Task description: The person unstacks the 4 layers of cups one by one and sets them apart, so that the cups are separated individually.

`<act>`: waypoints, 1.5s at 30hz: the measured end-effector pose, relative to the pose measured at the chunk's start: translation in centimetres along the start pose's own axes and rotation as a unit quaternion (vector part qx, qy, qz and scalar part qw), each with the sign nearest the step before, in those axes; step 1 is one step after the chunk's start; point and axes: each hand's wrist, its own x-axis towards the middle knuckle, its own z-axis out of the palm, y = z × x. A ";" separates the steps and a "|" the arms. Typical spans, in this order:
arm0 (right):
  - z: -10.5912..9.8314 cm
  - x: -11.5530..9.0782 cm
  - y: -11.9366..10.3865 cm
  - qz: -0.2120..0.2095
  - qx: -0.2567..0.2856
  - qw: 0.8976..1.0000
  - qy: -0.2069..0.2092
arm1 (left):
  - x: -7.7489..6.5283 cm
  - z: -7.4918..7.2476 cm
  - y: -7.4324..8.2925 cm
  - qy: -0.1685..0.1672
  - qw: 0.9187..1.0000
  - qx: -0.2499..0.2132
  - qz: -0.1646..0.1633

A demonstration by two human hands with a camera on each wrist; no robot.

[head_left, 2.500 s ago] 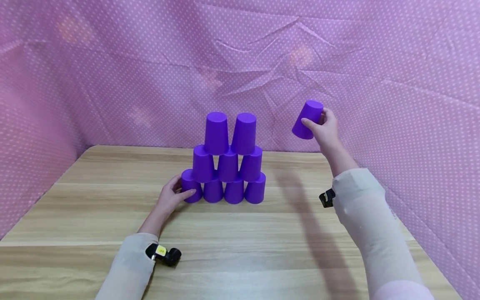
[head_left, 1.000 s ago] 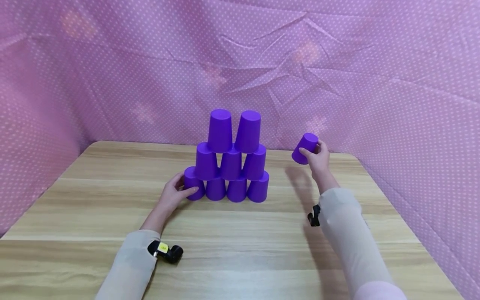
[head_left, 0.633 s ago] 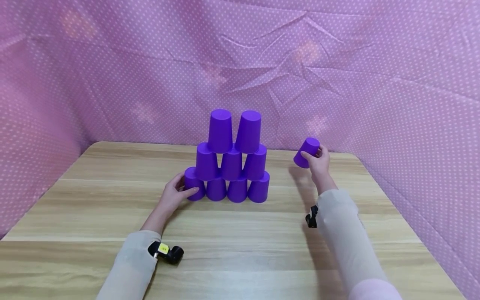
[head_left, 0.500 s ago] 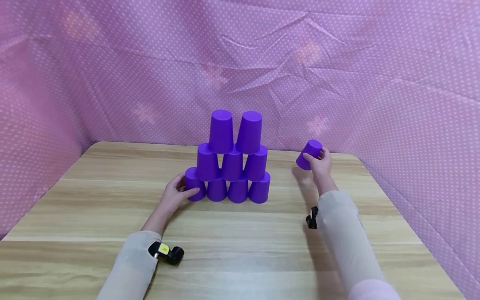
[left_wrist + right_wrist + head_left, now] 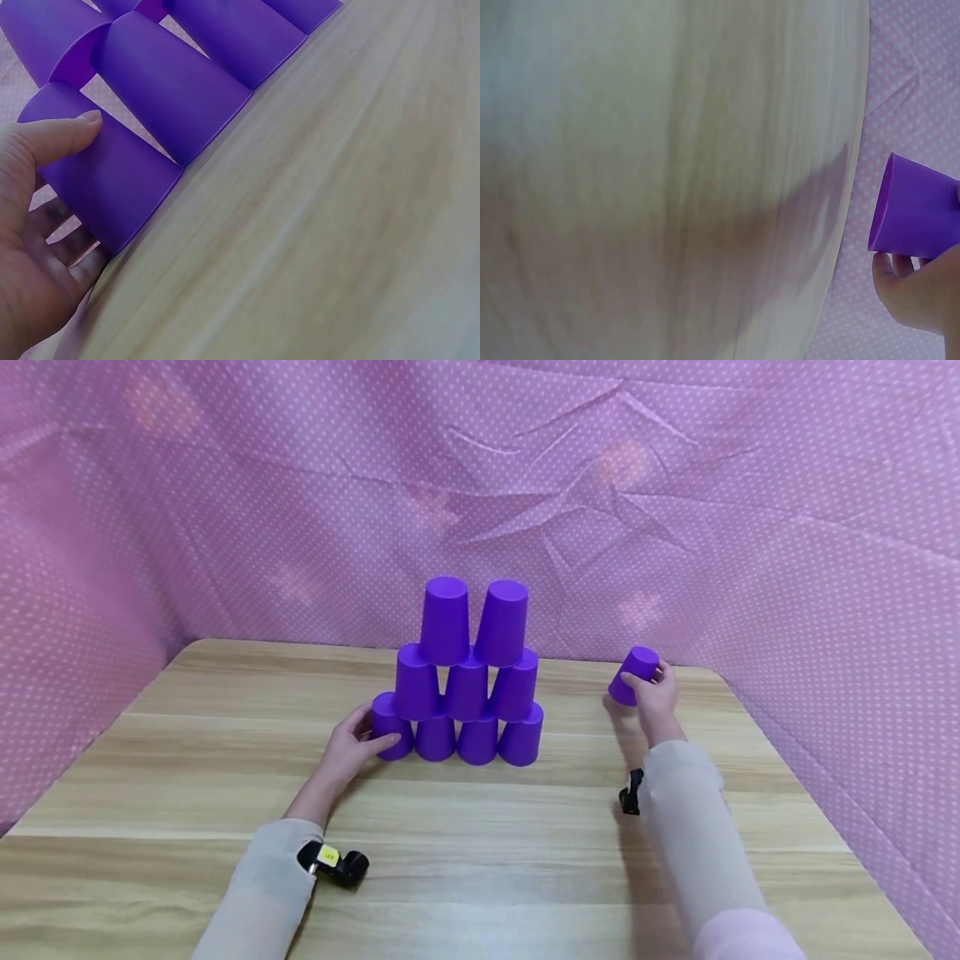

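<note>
An upside-down stack of purple cups stands in three tiers, with a gap between the two top cups (image 5: 445, 622) (image 5: 502, 625). My left hand (image 5: 347, 756) holds the bottom-row cup at the left end (image 5: 390, 717). In the left wrist view, the thumb lies across that cup (image 5: 112, 176) and the fingers curve round its far side, partly hidden. Off to the right, my right hand (image 5: 658, 700) grips a separate purple cup (image 5: 632, 675), tilted with its mouth downward. The right wrist view shows this cup (image 5: 922, 214) raised off the table, fingers along its side.
A pale wood-grain table (image 5: 465, 852) carries the stack near its far middle. Pink dotted cloth (image 5: 300, 510) hangs behind and along both sides. Small black cameras (image 5: 348, 868) are strapped to both wrists.
My right hand has lowered the loose cup towards the table from higher up, then shifted slightly right with it. The left hand stays on its cup, and the stack keeps its shape.
</note>
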 end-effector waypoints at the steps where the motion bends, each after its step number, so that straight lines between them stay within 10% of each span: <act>1: 0.0 0.0 0.0 0.002 0.000 1.000 0.004 | 0.0 0.0 0.0 -0.001 1.000 -0.001 0.000; 14: 0.1 0.1 0.7 0.032 -0.030 0.999 -0.001 | -1.0 0.2 2.8 -0.001 1.000 -0.021 -0.015; 45: 0.2 0.1 1.8 0.048 -0.024 0.999 0.003 | 0.0 -0.2 0.1 0.005 1.000 -0.007 -0.011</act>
